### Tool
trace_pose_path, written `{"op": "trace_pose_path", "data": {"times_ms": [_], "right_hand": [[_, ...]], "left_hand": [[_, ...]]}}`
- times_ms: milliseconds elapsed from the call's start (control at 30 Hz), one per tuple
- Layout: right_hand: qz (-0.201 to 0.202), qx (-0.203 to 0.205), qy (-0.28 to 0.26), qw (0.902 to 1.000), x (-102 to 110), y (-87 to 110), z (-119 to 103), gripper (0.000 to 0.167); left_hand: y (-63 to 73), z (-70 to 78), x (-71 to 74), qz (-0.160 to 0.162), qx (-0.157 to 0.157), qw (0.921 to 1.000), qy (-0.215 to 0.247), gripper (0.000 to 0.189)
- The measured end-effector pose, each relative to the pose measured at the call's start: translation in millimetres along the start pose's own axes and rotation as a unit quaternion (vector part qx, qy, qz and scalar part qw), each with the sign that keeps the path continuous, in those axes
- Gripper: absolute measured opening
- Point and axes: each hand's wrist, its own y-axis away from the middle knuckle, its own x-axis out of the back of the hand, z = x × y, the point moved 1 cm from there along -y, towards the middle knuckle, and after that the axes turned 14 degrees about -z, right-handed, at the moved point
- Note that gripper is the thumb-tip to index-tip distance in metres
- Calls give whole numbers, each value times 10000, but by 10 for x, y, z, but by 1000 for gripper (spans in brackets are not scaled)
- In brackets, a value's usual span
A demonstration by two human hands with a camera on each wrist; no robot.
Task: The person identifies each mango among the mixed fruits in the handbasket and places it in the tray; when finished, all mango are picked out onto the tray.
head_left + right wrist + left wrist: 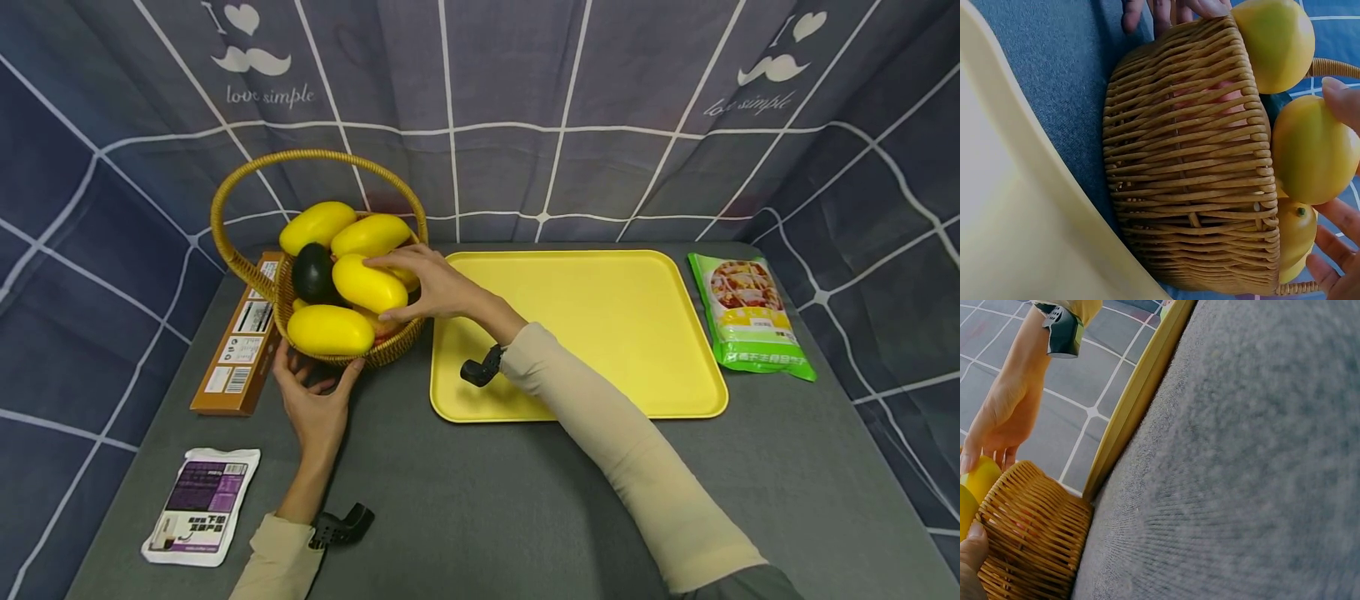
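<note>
A wicker basket [390, 348] with a tall handle stands at the left, filled with yellow mangoes [331, 331] and a dark green avocado [315, 275]. My right hand [438, 283] reaches in from the right and grips one mango [369, 283] at the top of the pile, thumb on the near side and fingers across the far side. In the right wrist view this mango [1310, 150] sits just above the rim. My left hand [318, 408] holds the basket's near side, its thumb [974, 545] up at the rim. Reddish fruit shows through the weave; the rest is hidden.
A yellow tray [570, 333] lies right of the basket, under my right forearm. Beyond it is a green food packet [752, 317]. A brown box [236, 354] lies left of the basket, partly behind it. Nearer is a white and purple pouch [201, 507].
</note>
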Motion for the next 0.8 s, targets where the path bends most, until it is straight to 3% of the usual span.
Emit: {"op": "trace_pose_path", "data": {"times_ms": [367, 800], "right_hand": [[557, 367, -70, 9977, 27, 188, -25, 77], [972, 353, -197, 9944, 79, 519, -29, 77]], "left_hand": [[21, 4, 0, -12, -22, 10000, -9, 91], [19, -4, -1, 27, -97, 9999, 57, 92]]}}
